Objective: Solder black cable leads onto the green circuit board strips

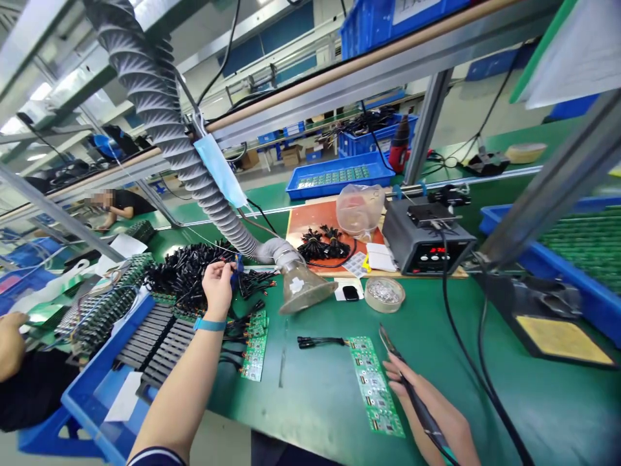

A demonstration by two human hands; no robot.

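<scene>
My left hand (217, 285), with a blue band at the wrist, reaches to the edge of a heap of black cables (182, 275). Its fingers are pinched together, and what they hold is hidden. My right hand (431, 408) grips a soldering iron (412, 395), its tip pointing up and left beside a green circuit board panel (371, 385). One black cable (323, 342) lies at the panel's upper left corner. A second board panel (255, 346), with several black cables on its left side, rests nearer my left forearm.
A fume extraction hood (308, 291) hangs low over the green bench. Behind are a round tub (384, 294), a soldering station (427, 239) and bundled cables (324, 243). The iron stand (543, 310) is right; a blue crate (97, 414) is left. Another person's arm (10, 346) shows at far left.
</scene>
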